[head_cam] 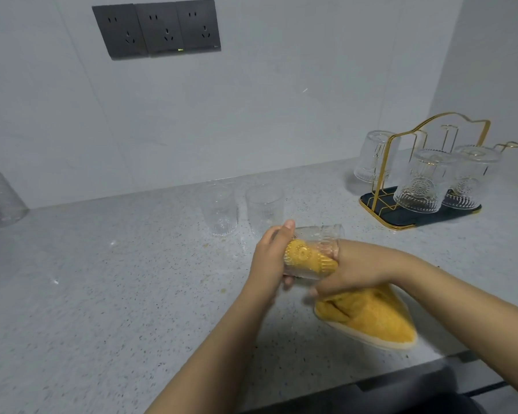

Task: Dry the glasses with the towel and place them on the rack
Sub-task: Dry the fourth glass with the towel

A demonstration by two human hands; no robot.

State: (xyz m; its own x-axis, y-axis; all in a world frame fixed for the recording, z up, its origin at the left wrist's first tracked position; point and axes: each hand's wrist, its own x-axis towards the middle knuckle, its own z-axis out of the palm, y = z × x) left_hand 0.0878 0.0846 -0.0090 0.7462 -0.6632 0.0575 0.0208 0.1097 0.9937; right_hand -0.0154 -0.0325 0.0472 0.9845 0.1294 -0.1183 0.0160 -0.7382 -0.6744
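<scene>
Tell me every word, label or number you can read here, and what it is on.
None can be read.
Middle socket plate: a small green mark at its bottom edge, too blurred to read.
Right socket plate: a tiny mark at its lower right corner, too small to read.

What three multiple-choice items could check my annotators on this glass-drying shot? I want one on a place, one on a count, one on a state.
1. Where is the rack?
A. far right of the counter
B. under the wall sockets
C. in front of the person

2. How many glasses hang on the rack?
A. one
B. three
C. five

3. What fills the held glass?
A. water
B. nothing
C. the yellow towel

Answers:
1. A, it stands by the right wall.
2. B, three upturned glasses sit on its pegs.
3. C, the right hand pushes towel inside while the left hand grips the glass.
</scene>
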